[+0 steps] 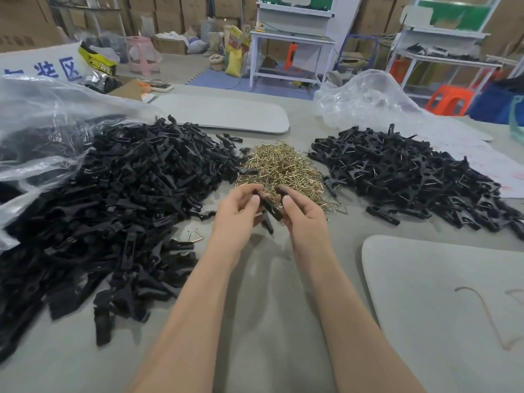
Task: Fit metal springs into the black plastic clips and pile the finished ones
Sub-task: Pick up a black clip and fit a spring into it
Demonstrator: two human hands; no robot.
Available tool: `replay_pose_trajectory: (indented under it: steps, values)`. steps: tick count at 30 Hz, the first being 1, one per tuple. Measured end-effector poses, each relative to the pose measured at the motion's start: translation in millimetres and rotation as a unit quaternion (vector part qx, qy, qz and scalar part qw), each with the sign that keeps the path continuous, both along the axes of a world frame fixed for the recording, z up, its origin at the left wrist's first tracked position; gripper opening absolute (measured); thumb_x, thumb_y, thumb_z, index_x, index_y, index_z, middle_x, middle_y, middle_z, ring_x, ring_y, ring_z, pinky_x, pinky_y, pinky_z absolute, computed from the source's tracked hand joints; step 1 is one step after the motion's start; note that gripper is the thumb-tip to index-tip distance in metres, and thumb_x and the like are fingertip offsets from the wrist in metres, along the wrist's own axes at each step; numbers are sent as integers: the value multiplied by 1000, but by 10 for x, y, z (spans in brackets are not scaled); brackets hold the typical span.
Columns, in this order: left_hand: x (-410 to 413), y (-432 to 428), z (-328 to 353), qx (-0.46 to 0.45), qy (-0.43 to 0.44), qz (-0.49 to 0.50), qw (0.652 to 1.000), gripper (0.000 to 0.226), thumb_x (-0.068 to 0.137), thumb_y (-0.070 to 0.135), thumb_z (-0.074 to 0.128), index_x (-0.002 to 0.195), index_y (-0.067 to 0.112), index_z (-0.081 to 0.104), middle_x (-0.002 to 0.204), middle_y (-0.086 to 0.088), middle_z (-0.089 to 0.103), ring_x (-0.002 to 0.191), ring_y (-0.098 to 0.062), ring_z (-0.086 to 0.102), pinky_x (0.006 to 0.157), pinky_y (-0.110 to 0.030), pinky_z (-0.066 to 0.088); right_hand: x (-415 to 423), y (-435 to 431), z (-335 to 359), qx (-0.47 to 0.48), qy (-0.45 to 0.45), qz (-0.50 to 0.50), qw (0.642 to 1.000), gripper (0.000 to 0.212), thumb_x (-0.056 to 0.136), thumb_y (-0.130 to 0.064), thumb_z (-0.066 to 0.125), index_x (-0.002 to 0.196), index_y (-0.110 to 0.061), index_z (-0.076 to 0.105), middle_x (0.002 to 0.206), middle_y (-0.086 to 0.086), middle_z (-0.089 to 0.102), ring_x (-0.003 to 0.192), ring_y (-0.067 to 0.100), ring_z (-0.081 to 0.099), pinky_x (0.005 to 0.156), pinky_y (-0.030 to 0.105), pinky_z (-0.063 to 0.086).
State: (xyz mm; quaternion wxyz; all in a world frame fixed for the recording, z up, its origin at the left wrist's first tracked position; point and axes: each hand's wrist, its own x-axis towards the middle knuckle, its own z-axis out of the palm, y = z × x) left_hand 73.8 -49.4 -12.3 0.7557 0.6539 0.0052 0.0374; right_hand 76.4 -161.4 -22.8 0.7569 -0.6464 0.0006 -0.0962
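My left hand [235,214] and my right hand [300,214] are together above the table's middle, both gripping one black plastic clip [269,208] between curled fingers and thumbs. Just behind them lies a heap of brass-coloured metal springs [280,168]. A big heap of black clip parts [122,199] covers the left side, spilling from a clear plastic bag [37,126]. On the right sits a pile of black clips with springs fitted [411,174]. One loose spring [195,234] lies near my left wrist. Whether a spring is in the held clip is hidden.
A grey pad [453,302] lies at the near right with a thin cord on it; another grey pad [224,112] sits at the back. A crumpled clear bag [365,100] is behind the right pile. Workbenches, stools and cardboard boxes stand beyond the table.
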Motion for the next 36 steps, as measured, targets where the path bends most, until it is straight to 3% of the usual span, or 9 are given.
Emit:
replay_pose_trajectory:
  steps: [4, 9, 13, 17, 20, 25, 29, 32, 36]
  values:
    - [9, -51, -33, -31, -10, -5, 999, 33, 99, 4, 44, 98, 29, 65, 96, 2, 63, 81, -5, 64, 74, -21, 54, -43, 15, 6, -20, -7, -45, 999, 11, 88, -9, 64, 94, -18, 61, 90, 3, 65, 81, 10, 62, 75, 21, 50]
    - [44, -128, -93, -71, 27, 64, 995, 21, 91, 10, 61, 103, 28, 60, 108, -5, 62, 100, -18, 63, 91, -31, 51, -80, 105, 20, -68, -61, -81, 992, 18, 84, -6, 69, 80, -21, 60, 74, -7, 62, 62, -7, 57, 59, 9, 45]
    - [68, -105, -131, -107, 44, 75, 990, 14, 87, 8, 66, 92, 21, 63, 91, 1, 69, 86, -11, 66, 76, -20, 50, -82, 100, 25, -46, -34, -50, 997, 17, 87, -2, 63, 83, -18, 66, 77, -2, 67, 67, 1, 64, 60, 13, 50]
    - [71, -88, -146, -112, 43, 51, 991, 14, 90, 3, 60, 95, 15, 64, 88, -1, 67, 85, -14, 63, 82, -25, 51, -61, 67, 11, -4, -3, -48, 999, 20, 87, -1, 63, 82, -20, 66, 81, 1, 69, 81, 19, 65, 76, 26, 55]
    - [43, -83, -120, -128, 51, 21, 990, 16, 93, 3, 55, 103, 13, 62, 86, 2, 68, 77, -9, 64, 72, -19, 54, -69, 51, 12, -8, -6, -57, 998, 20, 86, -4, 65, 80, -23, 67, 80, -3, 70, 79, 14, 65, 70, 18, 50]
    - [17, -65, -98, -93, 42, 2, 995, 20, 94, 4, 55, 112, 7, 62, 90, 0, 67, 78, -7, 63, 69, -16, 52, -81, 38, 8, -49, -3, -62, 997, 18, 86, -5, 65, 83, -22, 69, 83, -1, 71, 76, 7, 64, 73, 19, 51]
    - [-4, -75, -92, -111, 53, 0, 992, 16, 93, 3, 56, 105, 9, 64, 86, 1, 68, 74, -5, 65, 68, -16, 53, -90, 13, 19, -52, -1, -51, 997, 19, 88, -3, 62, 84, -20, 70, 77, -6, 69, 67, -3, 62, 66, 12, 48]
    - [-22, -61, -70, -163, 65, -6, 985, 14, 93, 1, 55, 94, 11, 65, 78, 3, 71, 69, -5, 69, 64, -16, 54, -101, -5, 31, -56, 12, -38, 998, 22, 90, -1, 59, 88, -20, 69, 80, -5, 69, 71, 3, 62, 68, 15, 51]
    - [-43, -45, -63, -123, 47, -7, 991, 16, 94, 4, 55, 105, 14, 62, 82, 3, 67, 67, -4, 67, 62, -16, 53, -115, -45, 81, -14, 35, 7, 999, 22, 92, 1, 56, 90, -17, 69, 72, -6, 68, 62, 6, 58, 66, 19, 52]
